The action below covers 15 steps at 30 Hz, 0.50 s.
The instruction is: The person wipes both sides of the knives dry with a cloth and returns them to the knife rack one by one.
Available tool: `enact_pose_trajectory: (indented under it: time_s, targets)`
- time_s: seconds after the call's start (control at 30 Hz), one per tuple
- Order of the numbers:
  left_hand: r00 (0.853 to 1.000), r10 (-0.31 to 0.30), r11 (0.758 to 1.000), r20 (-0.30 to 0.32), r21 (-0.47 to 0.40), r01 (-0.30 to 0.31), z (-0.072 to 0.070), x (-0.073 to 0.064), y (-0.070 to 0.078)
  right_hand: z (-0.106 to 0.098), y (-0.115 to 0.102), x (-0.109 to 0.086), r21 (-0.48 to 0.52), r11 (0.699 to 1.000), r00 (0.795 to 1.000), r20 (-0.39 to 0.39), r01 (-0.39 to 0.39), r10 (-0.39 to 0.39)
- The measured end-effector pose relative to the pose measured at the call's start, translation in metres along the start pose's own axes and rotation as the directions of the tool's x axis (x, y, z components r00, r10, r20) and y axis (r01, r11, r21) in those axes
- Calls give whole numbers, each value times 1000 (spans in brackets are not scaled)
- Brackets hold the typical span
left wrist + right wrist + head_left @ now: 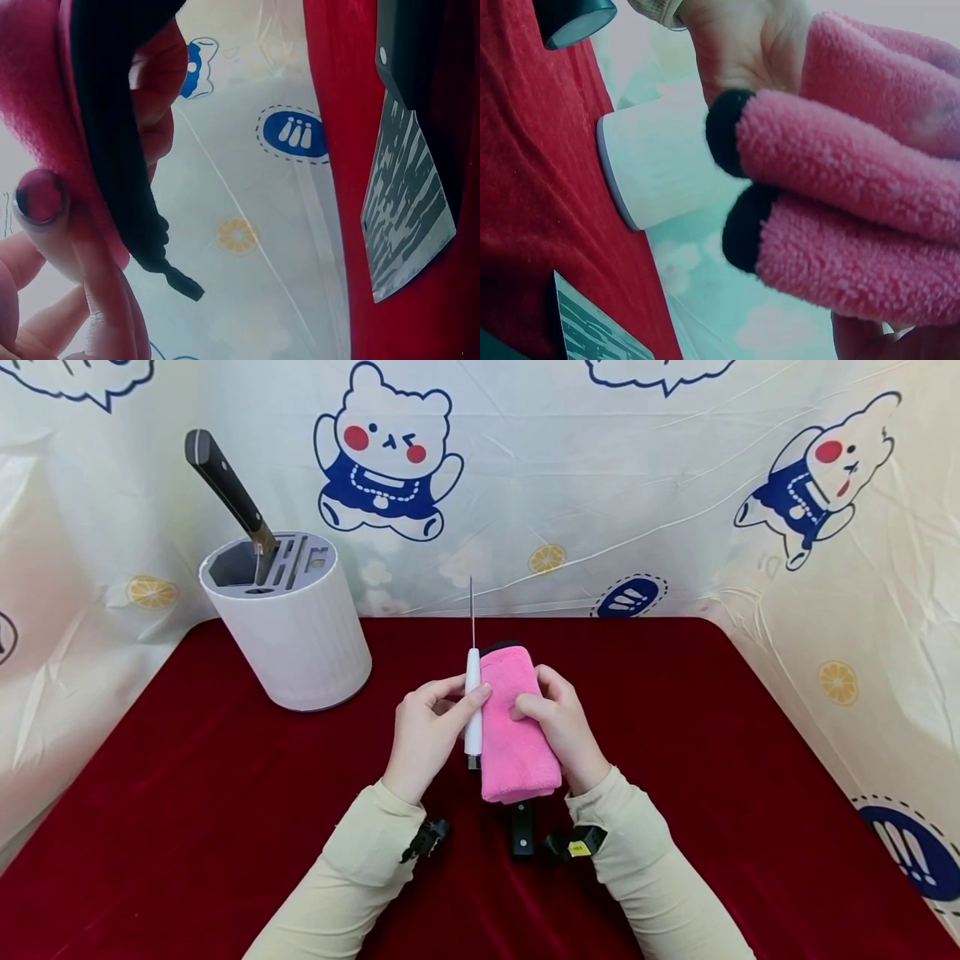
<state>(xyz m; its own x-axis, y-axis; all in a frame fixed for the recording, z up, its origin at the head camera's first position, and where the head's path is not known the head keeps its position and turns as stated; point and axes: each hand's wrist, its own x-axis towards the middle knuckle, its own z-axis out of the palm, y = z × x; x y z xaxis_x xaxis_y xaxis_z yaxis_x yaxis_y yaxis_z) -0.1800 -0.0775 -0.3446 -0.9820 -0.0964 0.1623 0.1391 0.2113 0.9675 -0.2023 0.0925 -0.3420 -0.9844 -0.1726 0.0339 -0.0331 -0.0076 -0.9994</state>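
Observation:
Upright in my left hand (423, 727) is a white-handled knife (472, 702), its thin blade seen edge-on and pointing away. That hand's thumb lies at the handle, against the left edge of a folded pink towel (517, 752). My right hand (566, 722) grips the towel from its right side, thumb pressed on the front. Black trim (112, 142) runs along the towel's edge in the left wrist view. Below the hands lies a broad-bladed knife (409, 202) on the red cloth; only its black handle (522, 831) shows in the head view.
A white knife block (300, 643) stands at the back left of the red-covered table (187, 827). Another black-handled knife (228, 485) leans out of its top slot. Behind the table hangs a printed plastic sheet (525, 468).

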Motion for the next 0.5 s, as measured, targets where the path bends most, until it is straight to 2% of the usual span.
enact_pose_trajectory:
  time_s: [0.27,0.5]
  targets:
    - [999,41,998,-15,48,-40,4,-2,-1,2,-1,1,28,998,994,-93,-49,51]
    - [999,36,999,17,7,-36,5,-3,0,1,-2,2,40,998,988,-144,-53,58]
